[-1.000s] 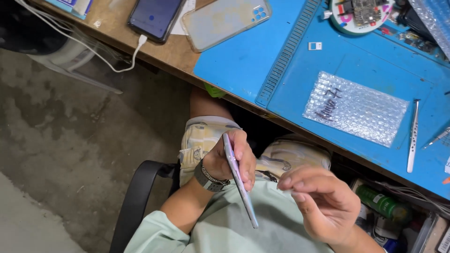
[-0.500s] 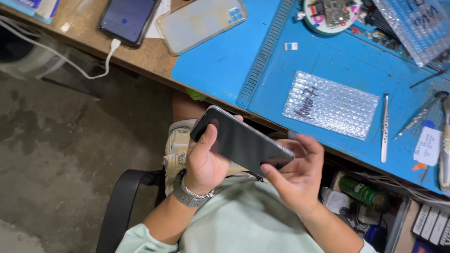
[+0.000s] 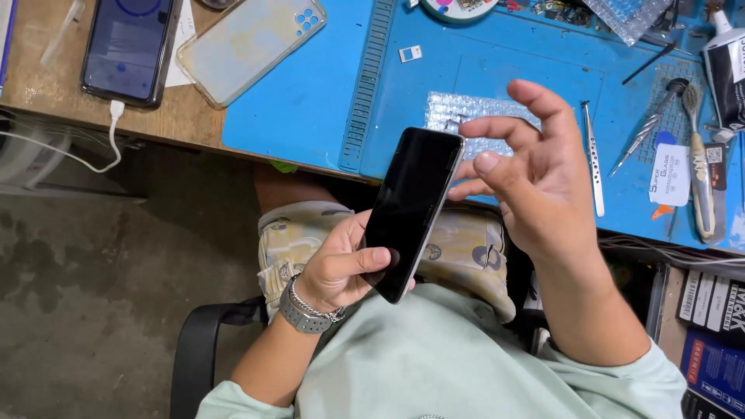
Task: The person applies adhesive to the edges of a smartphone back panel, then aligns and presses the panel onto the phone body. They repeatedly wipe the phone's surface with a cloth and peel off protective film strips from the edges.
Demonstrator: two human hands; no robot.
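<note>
A black smartphone (image 3: 410, 211) with a dark, blank screen is held over the person's lap, just in front of the table (image 3: 46, 85) edge, tilted so its glass faces up toward the head camera. The left hand (image 3: 341, 268) carries it from below at the lower end, its fingers (image 3: 365, 256) clamped around the body with the thumb lying across the screen, which leaves the upper part free. The right hand (image 3: 535, 182) hovers at the phone's upper right edge, fingers spread apart and gripping nothing, one fingertip just beside the frame. Behind them, on the blue work mat (image 3: 310, 85), lie a piece of bubble wrap (image 3: 458, 112), tweezers (image 3: 594, 159) and a clear phone case (image 3: 248, 43). Another phone (image 3: 128, 46) lies plugged into a white cable (image 3: 101, 147) on the bare wood.
</note>
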